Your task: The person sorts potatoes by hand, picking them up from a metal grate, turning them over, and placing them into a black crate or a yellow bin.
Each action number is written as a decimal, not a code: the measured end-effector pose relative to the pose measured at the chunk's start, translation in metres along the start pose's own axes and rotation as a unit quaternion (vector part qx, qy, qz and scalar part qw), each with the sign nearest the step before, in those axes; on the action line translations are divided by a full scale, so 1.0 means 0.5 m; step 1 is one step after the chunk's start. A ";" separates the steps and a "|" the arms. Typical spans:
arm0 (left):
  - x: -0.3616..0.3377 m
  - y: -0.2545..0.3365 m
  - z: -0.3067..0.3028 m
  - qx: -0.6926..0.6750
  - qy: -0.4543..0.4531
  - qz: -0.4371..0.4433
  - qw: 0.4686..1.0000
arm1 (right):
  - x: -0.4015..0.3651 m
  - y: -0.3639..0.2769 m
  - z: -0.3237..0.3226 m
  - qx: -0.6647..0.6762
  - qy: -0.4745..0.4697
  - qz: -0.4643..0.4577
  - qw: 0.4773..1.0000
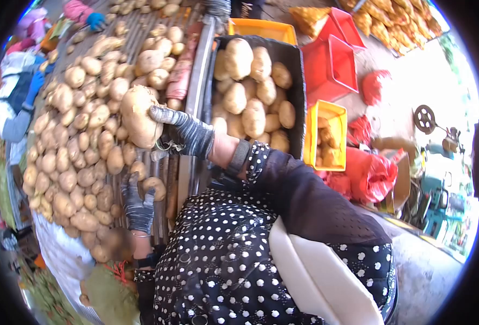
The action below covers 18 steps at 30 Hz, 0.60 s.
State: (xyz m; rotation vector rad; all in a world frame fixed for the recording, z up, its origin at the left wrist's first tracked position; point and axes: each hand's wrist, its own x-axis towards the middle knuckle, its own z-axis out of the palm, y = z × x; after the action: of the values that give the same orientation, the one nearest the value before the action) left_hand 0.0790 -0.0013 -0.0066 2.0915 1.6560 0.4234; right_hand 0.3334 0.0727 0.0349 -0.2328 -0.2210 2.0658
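Observation:
My right hand (188, 130), in a grey knitted glove, grips a large potato (140, 116) above the slatted sorting table. Thin stringy bits hang by its lower side. My left hand (138, 208), also gloved, lies lower on the table with fingers and thumb apart. At its fingertips is a small potato (138, 170), and a curved potato (154, 188) rests beside its thumb; neither looks held. A broad pile of loose potatoes (82, 176) spreads beyond both hands. Right of the table edge stands a black crate (303, 81) holding large potatoes.
A yellow crate (343, 122) with potatoes stands beyond the black one, near red crates (326, 67) and red bags (372, 176). Filled mesh sacks (394, 21) lie farther back. Across the table, co-workers' blue-gloved hands (35, 86) are at the pile. A rolled pink cloth (184, 65) lies along the edge.

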 end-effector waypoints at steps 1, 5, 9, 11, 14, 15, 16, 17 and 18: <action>0.002 0.011 0.004 0.031 -0.009 0.023 0.999 | -0.019 -0.014 -0.008 0.009 0.000 -0.001 1.000; 0.016 -0.028 0.058 -0.142 -0.085 -0.040 0.985 | -0.114 -0.074 -0.055 -0.014 0.036 -0.136 0.990; 0.024 0.053 0.041 0.076 -0.075 0.112 0.988 | -0.279 -0.149 -0.121 -0.075 0.129 -0.215 0.965; 0.024 0.039 0.056 0.016 -0.057 0.111 0.992 | -0.379 -0.164 -0.178 -0.151 0.285 -0.353 0.878; 0.021 0.028 0.040 0.017 0.007 0.135 0.991 | -0.613 -0.232 -0.336 -0.226 0.441 -0.321 0.807; 0.024 0.015 0.037 0.029 0.022 0.138 0.990 | -0.650 -0.242 -0.333 -0.319 0.521 -0.332 0.718; 0.027 0.007 0.035 0.023 0.051 0.112 0.992 | -0.702 -0.261 -0.382 -0.377 0.650 -0.303 0.585; 0.035 0.001 0.032 0.011 0.079 0.096 0.992 | -0.802 -0.292 -0.489 -0.443 0.637 -0.342 0.530; 0.045 -0.013 0.024 0.024 0.108 0.067 0.992 | -0.856 -0.306 -0.534 -0.479 0.698 -0.320 0.425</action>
State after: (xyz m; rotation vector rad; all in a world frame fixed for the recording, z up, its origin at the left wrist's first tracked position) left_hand 0.0845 0.0200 -0.0209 2.2677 1.6629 0.6816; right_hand 0.7350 -0.2125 -0.1529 -2.0498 -0.3115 0.2208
